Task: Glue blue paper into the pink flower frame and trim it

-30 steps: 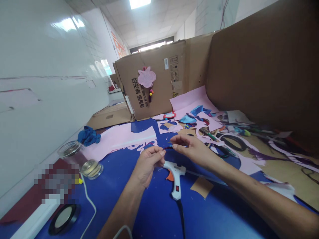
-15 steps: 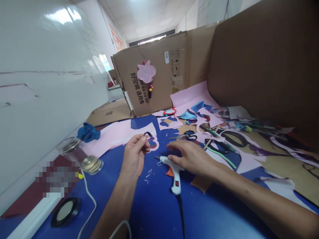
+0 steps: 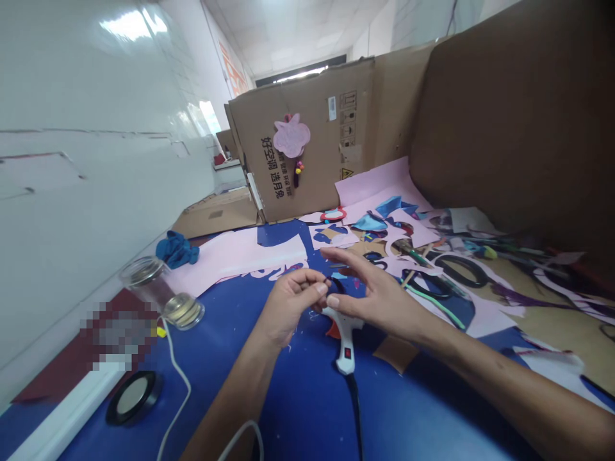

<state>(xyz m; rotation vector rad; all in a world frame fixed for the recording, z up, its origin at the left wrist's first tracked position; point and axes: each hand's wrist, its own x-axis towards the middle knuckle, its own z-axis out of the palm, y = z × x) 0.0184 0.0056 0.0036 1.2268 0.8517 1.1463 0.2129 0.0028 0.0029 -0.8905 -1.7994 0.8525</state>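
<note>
Between the thumb and fingertips of my left hand [image 3: 296,307] a small black tuft of strands [image 3: 340,283] is pinched, its loose end pointing right. My right hand [image 3: 368,288] is open around that end, thumb and fingers apart; whether it touches the strands I cannot tell. Below both hands a white glue gun [image 3: 346,352] with an orange trigger lies on the blue table [image 3: 298,410]. Its nozzle is hidden behind my fingers. Scissors [image 3: 375,258] lie beyond my right hand, partly covered by it.
Pink sheets [image 3: 235,256], cut scraps and tape rolls [image 3: 459,270] spread across the back and right. At left stand a glass jar [image 3: 154,282], a blue cloth [image 3: 177,250] and a black tape roll [image 3: 133,398]. A cardboard box [image 3: 317,153] walls off the back, a pink cutout [image 3: 291,137] hanging on it.
My left hand has moved right with the black tuft, close to my right hand. The right hand's fingers have lifted and spread. The view has shifted slightly.
</note>
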